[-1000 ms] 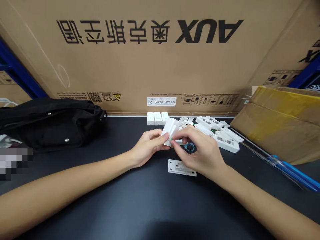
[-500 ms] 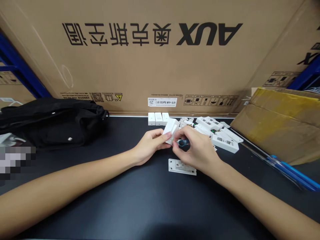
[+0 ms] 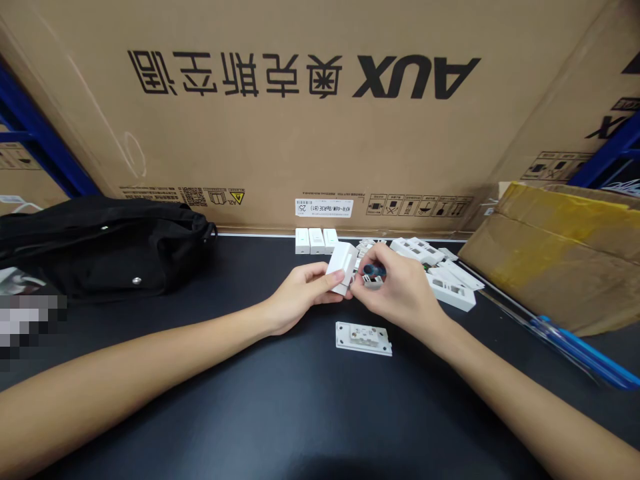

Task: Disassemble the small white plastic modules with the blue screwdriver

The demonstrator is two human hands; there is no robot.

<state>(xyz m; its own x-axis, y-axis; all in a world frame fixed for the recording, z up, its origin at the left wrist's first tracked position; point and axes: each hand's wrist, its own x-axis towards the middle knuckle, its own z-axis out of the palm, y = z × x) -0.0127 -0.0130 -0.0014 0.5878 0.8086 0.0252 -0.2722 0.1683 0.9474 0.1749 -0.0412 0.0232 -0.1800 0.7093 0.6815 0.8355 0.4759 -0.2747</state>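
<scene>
My left hand (image 3: 305, 293) grips a small white plastic casing (image 3: 342, 267), tilted above the black tabletop, with the thumb on its front. Close against the casing's right edge, my right hand (image 3: 400, 283) is closed around a tool with a dark blue handle (image 3: 374, 270), which looks like a small screwdriver. Its tip is hidden by the fingers. Below the hands a white back plate (image 3: 364, 338) with a raised terminal block lies flat on the table, touched by neither hand.
Three white boxes (image 3: 316, 241) stand in a row at the back. Loose white housings (image 3: 453, 291) and small parts are heaped behind my right hand. A black bag (image 3: 105, 247) lies left; a taped carton (image 3: 555, 260) and blue pens (image 3: 580, 350) are right. A large carton (image 3: 250, 147) forms the back.
The casing has turned slightly more upright in my left hand. My right hand has shifted up and rolled, showing more of the tool's handle and uncovering the back plate.
</scene>
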